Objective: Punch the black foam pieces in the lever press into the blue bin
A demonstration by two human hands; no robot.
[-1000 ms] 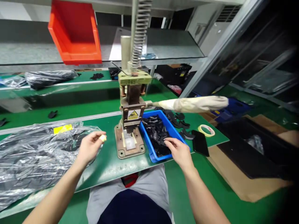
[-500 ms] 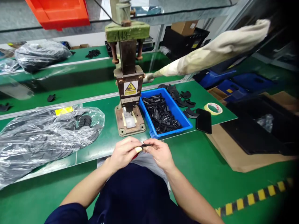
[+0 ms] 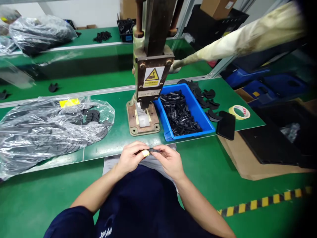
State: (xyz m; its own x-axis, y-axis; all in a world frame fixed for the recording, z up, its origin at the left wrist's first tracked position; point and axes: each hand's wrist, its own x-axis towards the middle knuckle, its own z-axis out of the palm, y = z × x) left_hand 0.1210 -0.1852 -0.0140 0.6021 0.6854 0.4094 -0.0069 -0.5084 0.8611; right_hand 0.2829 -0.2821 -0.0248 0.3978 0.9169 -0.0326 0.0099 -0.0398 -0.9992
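Just in front of the table edge, my left hand (image 3: 132, 156) and my right hand (image 3: 169, 159) pinch a small black plastic part (image 3: 154, 150) between them. Yellow covers the tip of my left thumb. Fingers hide most of the part, so its full shape does not show. Beyond my hands stands a hand press (image 3: 151, 77) with a warning label; its base plate (image 3: 133, 130) carries a pale clear block (image 3: 144, 122). Right of the press, a blue bin (image 3: 209, 127) holds many thin black parts (image 3: 180, 115).
A clear plastic bag (image 3: 49, 132) of dark curved pieces covers the left of the table. More curved black pieces (image 3: 209, 94), a phone (image 3: 226, 125) and a tape roll (image 3: 239, 112) lie on the right. The press's wrapped lever (image 3: 237, 33) reaches out to the upper right.
The view has tilted down and shifted, so the press and bin appear larger and further right. Both hands still hold the black part together in front of the table.
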